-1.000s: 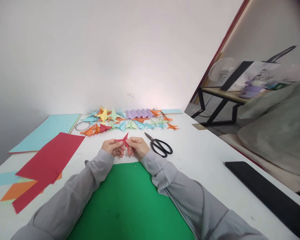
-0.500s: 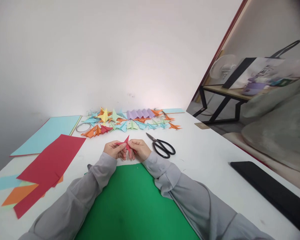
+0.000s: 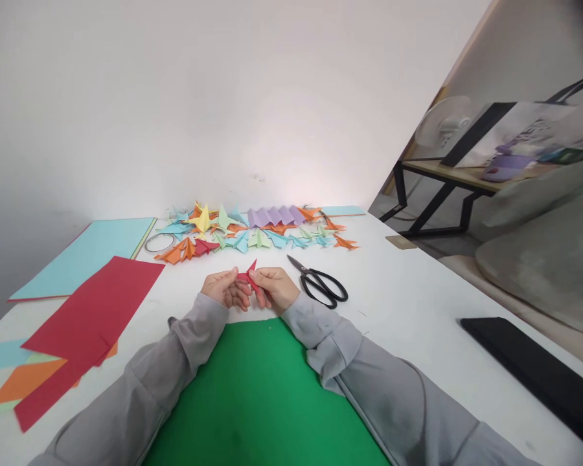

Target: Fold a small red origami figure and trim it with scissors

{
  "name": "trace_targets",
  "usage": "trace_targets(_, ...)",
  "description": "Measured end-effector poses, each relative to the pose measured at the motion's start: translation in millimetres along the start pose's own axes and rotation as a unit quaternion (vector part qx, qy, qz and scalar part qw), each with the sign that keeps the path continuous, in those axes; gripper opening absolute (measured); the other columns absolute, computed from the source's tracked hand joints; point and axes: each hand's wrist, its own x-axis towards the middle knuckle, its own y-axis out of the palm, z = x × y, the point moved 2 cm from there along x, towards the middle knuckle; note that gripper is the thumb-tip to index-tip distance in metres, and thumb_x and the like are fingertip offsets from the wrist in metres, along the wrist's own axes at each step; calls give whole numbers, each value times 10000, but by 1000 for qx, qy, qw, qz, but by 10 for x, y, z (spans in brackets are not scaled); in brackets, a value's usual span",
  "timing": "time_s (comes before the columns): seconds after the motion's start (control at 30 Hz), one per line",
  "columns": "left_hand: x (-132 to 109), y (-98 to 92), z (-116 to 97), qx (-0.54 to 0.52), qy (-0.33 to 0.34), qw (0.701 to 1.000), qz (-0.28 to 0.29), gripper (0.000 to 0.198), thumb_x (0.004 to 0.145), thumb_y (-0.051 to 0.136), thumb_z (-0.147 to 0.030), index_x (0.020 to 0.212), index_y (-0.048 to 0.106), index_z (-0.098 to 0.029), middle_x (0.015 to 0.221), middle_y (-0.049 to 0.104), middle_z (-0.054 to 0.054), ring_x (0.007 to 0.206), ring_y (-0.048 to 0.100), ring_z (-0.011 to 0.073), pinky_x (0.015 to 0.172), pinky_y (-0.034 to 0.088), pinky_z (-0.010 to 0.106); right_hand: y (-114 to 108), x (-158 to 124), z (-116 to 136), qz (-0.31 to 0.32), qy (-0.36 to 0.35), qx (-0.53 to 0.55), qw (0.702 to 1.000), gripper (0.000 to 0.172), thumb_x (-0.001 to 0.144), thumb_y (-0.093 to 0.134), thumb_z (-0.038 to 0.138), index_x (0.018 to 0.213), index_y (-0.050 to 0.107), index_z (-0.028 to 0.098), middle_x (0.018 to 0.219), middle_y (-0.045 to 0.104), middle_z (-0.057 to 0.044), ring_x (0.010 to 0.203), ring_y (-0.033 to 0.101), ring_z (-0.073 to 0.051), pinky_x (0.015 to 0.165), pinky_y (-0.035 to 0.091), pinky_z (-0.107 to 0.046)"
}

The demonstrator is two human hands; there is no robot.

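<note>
A small red folded-paper piece (image 3: pixel 252 274) with a pointed tip sticking up is held between both hands above the far edge of a green mat (image 3: pixel 272 388). My left hand (image 3: pixel 224 288) pinches its left end between thumb and fingers. On the other side, my right hand (image 3: pixel 274 287) grips the piece, thumb on top. Black-handled scissors (image 3: pixel 315 279) lie just right of my right hand, tips pointing away to the left. Behind the hands, folded paper cranes (image 3: pixel 202 220) in several colours and a pleated purple paper strip (image 3: pixel 276 217) sit along the wall.
At left lie red paper sheets (image 3: pixel 94 310), an orange piece (image 3: pixel 28 380) and a light blue sheet stack (image 3: pixel 90 254). A wire coil (image 3: pixel 160 243) rests near the cranes. On the right are a long black object (image 3: pixel 529 375) and a chair (image 3: pixel 544 272) beyond the table edge.
My left hand's thumb has shifted left along the red paper, showing more of it between the hands. The camera view has turned slightly.
</note>
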Motion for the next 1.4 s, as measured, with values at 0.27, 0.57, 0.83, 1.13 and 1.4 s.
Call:
trace_targets(0.27, 6, -14, -11, -15, 10, 1000, -25, 424, 616, 686, -490, 601, 601, -75, 521, 638, 88, 401, 586, 169, 351, 446, 259, -1, -11, 24, -11, 0, 1, 1000, 459, 617, 654, 574, 505, 523, 148, 333, 549, 23, 222, 392, -49, 257, 258, -161)
trace_targets(0.57, 11, 5, 70, 37, 78, 993, -84, 335, 469, 806, -330, 577, 574, -114, 391, 558, -4, 348, 508, 100, 358, 396, 210, 14, 10, -3, 44, 1, 11, 999, 558, 672, 532, 670, 545, 562, 127, 414, 615, -39, 289, 499, -92, 310, 339, -192)
trace_targets(0.83, 31, -22, 36, 29, 88, 990, -107, 310, 484, 784, -300, 518, 521, -140, 370, 543, -14, 316, 490, 102, 340, 376, 215, -11, 25, -47, 56, 13, 17, 998, 427, 596, 699, 535, 587, 539, 139, 466, 649, -26, 331, 540, -96, 353, 366, -187)
trace_targets(1.13, 56, -56, 92, 57, 90, 992, -64, 329, 494, 786, -352, 513, 553, -122, 358, 533, 1, 312, 485, 109, 316, 361, 219, 34, -23, -2, 40, -5, -8, 999, 467, 650, 625, 585, 546, 542, 138, 414, 616, -24, 288, 501, -91, 314, 344, -187)
trace_targets(1.4, 10, -1, 52, 43, 58, 997, -24, 367, 478, 796, -391, 538, 586, -96, 371, 543, 11, 324, 486, 99, 339, 368, 212, 53, -42, 20, 4, 4, -53, 999, 507, 644, 579, 635, 491, 503, 158, 264, 477, 43, 182, 313, -43, 230, 187, -165)
